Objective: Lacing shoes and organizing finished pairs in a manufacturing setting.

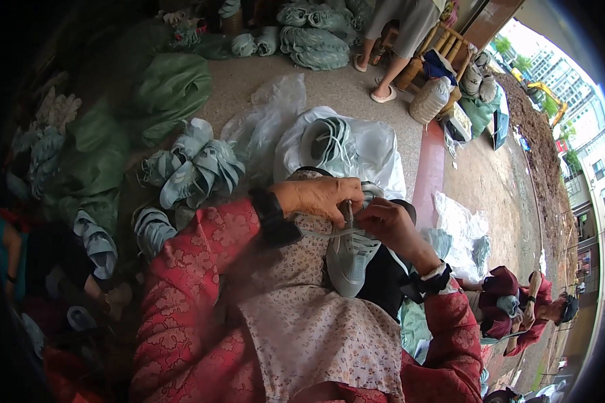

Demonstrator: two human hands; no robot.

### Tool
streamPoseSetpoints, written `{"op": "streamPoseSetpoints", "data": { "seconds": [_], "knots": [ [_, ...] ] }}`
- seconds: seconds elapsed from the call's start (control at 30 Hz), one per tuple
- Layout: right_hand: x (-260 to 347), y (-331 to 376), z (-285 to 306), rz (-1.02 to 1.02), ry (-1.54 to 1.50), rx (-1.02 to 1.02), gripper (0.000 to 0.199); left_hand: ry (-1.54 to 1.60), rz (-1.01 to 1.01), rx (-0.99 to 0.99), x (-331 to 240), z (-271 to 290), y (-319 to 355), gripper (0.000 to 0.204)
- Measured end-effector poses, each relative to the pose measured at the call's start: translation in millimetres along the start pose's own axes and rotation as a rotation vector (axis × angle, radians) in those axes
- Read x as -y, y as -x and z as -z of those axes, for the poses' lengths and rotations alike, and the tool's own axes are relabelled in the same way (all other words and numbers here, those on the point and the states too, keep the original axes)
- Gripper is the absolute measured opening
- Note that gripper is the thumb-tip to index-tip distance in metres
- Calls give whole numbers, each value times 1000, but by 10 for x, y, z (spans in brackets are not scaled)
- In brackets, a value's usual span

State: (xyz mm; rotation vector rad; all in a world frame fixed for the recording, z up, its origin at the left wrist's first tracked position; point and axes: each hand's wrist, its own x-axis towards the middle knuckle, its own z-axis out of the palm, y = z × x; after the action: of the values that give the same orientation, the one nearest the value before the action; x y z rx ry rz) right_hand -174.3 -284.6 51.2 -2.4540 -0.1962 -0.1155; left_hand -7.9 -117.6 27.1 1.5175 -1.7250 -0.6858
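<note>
A light grey sneaker rests in my lap, toe pointing toward me, on a dark cloth over the floral apron. My left hand bends over its upper part, thumb and fingers pinched at the lacing. From the right, my right hand closes its fingertips on the same lacing. A pale shoelace runs loose across the shoe below my left hand. The fingers partly hide the eyelets. Just beyond my hands, another laced sneaker sits on white plastic.
Grey shoe uppers lie heaped at the left, beside green sacks. Bundled uppers are stacked at the back. A person in slippers stands near a bamboo chair. Another person in red sits at the right.
</note>
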Motion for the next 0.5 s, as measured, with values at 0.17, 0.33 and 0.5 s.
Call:
{"op": "streamPoseSetpoints", "data": {
  "seconds": [0.17, 0.33, 0.5],
  "knots": [
    [-47, -7, -45, 19, 5, -8, 12, -7, 23, 8, 74, -54, -38, 29],
    [50, -53, -110, 237, 234, -20, 15, 106, 63, -12, 60, -84, -9, 28],
    [-240, 24, 511, 148, 688, -191, 13, 369, 119, 11, 9, -110, 12, 21]
  ]
}}
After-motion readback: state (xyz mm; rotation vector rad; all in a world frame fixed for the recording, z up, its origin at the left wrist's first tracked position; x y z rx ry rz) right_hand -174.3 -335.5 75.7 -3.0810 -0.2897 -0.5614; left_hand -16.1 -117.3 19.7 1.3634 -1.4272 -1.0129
